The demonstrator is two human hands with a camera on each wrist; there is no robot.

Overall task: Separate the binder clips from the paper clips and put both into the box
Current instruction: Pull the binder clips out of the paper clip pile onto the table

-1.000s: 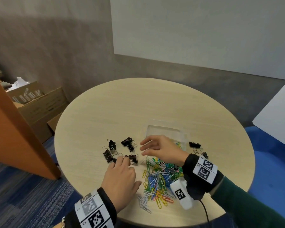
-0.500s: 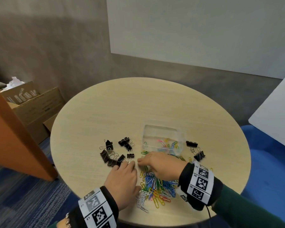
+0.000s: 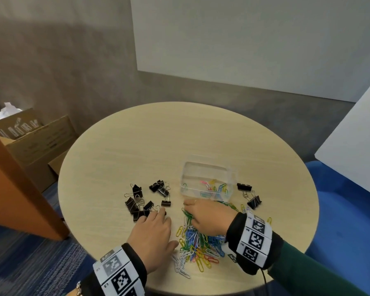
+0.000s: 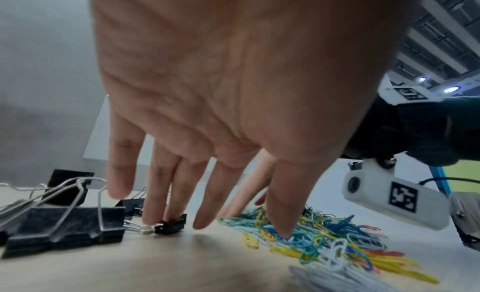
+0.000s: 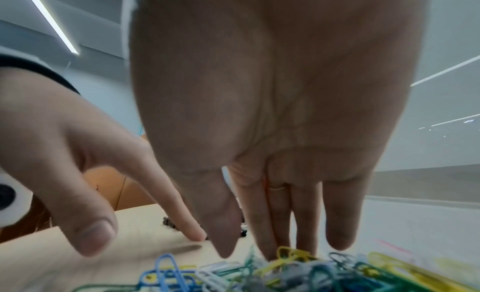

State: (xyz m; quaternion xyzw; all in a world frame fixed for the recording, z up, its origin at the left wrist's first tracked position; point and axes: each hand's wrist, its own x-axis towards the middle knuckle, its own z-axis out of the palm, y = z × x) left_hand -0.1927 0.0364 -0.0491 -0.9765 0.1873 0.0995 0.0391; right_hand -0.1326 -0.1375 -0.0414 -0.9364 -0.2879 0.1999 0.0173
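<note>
A clear plastic box (image 3: 208, 167) stands mid-table with a few coloured paper clips (image 3: 214, 189) in it. In front of it lies a pile of coloured paper clips (image 3: 199, 244). My right hand (image 3: 188, 208) rests on the pile's far edge, straight fingertips (image 5: 270, 253) touching the clips (image 5: 298, 272). Black binder clips (image 3: 145, 199) are scattered to the left. My left hand (image 3: 158, 212) reaches them with straight fingers (image 4: 153, 210) that touch a small binder clip (image 4: 171, 224). A larger binder clip (image 4: 64, 222) lies beside it. Two more binder clips (image 3: 249, 194) sit right of the box.
The round wooden table (image 3: 158, 146) is bare across its far half. Cardboard boxes (image 3: 34, 142) and an orange panel (image 3: 13, 193) stand on the floor to the left. A blue seat (image 3: 346, 210) is at the right.
My right hand came back from above the box and dropped onto the paper clip pile. My left hand stayed at the binder clips, shifting only slightly.
</note>
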